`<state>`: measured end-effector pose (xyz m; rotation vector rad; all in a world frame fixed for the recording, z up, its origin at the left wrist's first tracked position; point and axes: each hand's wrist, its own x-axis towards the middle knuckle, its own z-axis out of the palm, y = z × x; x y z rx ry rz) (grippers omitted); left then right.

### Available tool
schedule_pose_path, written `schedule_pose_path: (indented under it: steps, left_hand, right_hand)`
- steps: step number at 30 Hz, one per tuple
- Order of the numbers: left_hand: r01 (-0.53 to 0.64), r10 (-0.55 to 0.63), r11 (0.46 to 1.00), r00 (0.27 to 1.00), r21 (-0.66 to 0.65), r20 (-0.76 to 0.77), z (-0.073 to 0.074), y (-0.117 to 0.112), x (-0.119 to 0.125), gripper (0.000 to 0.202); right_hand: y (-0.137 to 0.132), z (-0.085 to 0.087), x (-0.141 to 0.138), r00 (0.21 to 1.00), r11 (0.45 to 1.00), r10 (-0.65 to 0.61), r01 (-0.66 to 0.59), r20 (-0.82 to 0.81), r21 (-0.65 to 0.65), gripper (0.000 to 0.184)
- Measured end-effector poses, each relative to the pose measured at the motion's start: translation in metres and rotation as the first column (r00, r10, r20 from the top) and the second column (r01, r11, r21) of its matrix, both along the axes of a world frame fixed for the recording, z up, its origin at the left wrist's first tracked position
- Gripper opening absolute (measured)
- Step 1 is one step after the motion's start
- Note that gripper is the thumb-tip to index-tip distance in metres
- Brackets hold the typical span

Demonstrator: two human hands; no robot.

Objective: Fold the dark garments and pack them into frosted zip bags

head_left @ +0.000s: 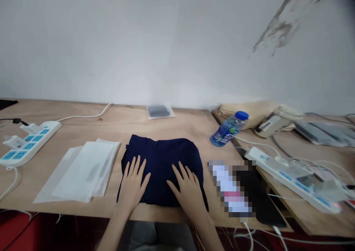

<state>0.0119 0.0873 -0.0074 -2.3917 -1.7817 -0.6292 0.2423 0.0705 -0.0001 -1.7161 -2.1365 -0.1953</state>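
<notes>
Hands [161,188] flat on folded garment [163,162]

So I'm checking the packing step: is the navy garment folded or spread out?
Folded. The navy garment lies as a compact rectangle on the table, both hands flat on it.

Both hands flat on folded navy cloth garment [162,171] at near edge of plywood table [188,127]: left hand [133,186], right hand [188,190]. Stack of clear plastic bags [83,169] just left; plastic water bottle [229,129] lying behind, to right.
</notes>
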Motion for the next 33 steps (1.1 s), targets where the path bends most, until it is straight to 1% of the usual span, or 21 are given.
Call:
schedule_pose_path:
  steps: [2, 4, 6, 7, 9, 11, 14, 16, 18, 20, 22, 24, 26, 28, 29, 31, 33]
  left_hand:
    - [-0.005, 0.005, 1.0, 1.0, 0.004, -0.003, 0.0, -0.001, 0.001, 0.058]
    - [-0.009, 0.009, 1.0, 1.0, 0.002, 0.001, 0.002, -0.001, 0.002, 0.06]
    - [-0.015, 0.015, 1.0, 1.0, -0.006, 0.006, 0.003, 0.0, 0.003, 0.061]
    - [-0.02, 0.02, 1.0, 1.0, -0.012, 0.007, 0.003, 0.0, 0.004, 0.062]
    - [-0.031, 0.031, 0.999, 1.0, -0.026, 0.005, 0.001, 0.001, 0.004, 0.065]
    - [-0.028, 0.027, 0.999, 1.0, -0.028, -0.006, -0.002, 0.003, 0.003, 0.068]
    - [-0.017, 0.017, 1.0, 1.0, -0.006, -0.015, -0.011, 0.005, 0.002, 0.073]
    - [-0.044, 0.044, 0.999, 0.999, 0.021, -0.005, -0.017, 0.007, 0.003, 0.074]
    - [-0.086, 0.085, 0.995, 0.996, 0.045, 0.014, -0.023, 0.008, 0.005, 0.075]
    - [-0.121, 0.119, 0.99, 0.992, 0.07, 0.031, -0.027, 0.009, 0.008, 0.076]
    - [-0.138, 0.135, 0.986, 0.99, 0.091, 0.041, -0.028, 0.01, 0.009, 0.076]
    - [-0.136, 0.132, 0.984, 0.99, 0.115, 0.04, -0.026, 0.011, 0.01, 0.075]
    - [-0.12, 0.117, 0.983, 0.993, 0.137, 0.03, -0.023, 0.012, 0.009, 0.073]
    - [-0.104, 0.103, 0.982, 0.995, 0.16, 0.016, -0.019, 0.012, 0.008, 0.071]
    - [-0.1, 0.1, 0.981, 0.995, 0.163, 0.01, -0.018, 0.012, 0.007, 0.07]
    - [-0.087, 0.086, 0.984, 0.996, 0.152, 0.009, -0.017, 0.011, 0.005, 0.068]
    - [-0.064, 0.061, 0.991, 0.998, 0.119, 0.032, -0.016, 0.009, 0.005, 0.066]
  right_hand:
    - [0.009, 0.016, 0.002, 0.999, 1.0, 0.02, -0.02, 0.025, -0.016, 0.043]
    - [0.028, 0.037, 0.002, 0.998, 0.998, 0.036, -0.032, 0.058, -0.062, 0.034]
    - [0.058, 0.058, -0.002, 0.995, 0.995, 0.03, -0.021, 0.09, -0.101, 0.032]
    - [0.078, 0.065, -0.006, 0.995, 0.995, 0.014, -0.005, 0.096, -0.097, 0.032]
    - [0.124, 0.073, -0.016, 0.997, 0.997, -0.017, 0.023, 0.072, -0.08, 0.03]
    - [0.174, 0.07, -0.028, 0.999, 0.992, -0.032, 0.034, 0.019, -0.119, 0.029]
    - [0.246, 0.051, -0.045, 0.998, 0.983, -0.02, 0.009, -0.054, -0.181, 0.026]
    - [0.282, 0.036, -0.054, 0.999, 0.978, -0.015, 0.007, -0.041, -0.211, 0.028]
    - [0.306, 0.024, -0.06, 1.0, 0.975, -0.015, 0.01, -0.022, -0.221, 0.029]
    - [0.32, 0.016, -0.063, 1.0, 0.977, -0.014, 0.012, -0.011, -0.214, 0.029]
    - [0.325, 0.012, -0.065, 1.0, 0.979, -0.009, 0.008, -0.005, -0.203, 0.029]
    - [0.325, 0.013, -0.064, 1.0, 0.982, -0.004, 0.003, -0.002, -0.191, 0.029]
    - [0.321, 0.02, -0.063, 1.0, 0.984, -0.001, 0.0, -0.005, -0.175, 0.03]
    - [0.315, 0.034, -0.061, 1.0, 0.994, 0.001, -0.005, -0.028, -0.112, 0.031]
    - [0.311, 0.044, -0.06, 0.999, 0.999, 0.003, -0.005, -0.047, -0.054, 0.032]
    - [0.296, 0.07, -0.059, 0.996, 0.994, 0.018, -0.009, -0.091, 0.105, 0.033]
    - [0.273, 0.102, -0.058, 0.991, 0.962, 0.052, -0.016, -0.125, 0.271, 0.033]
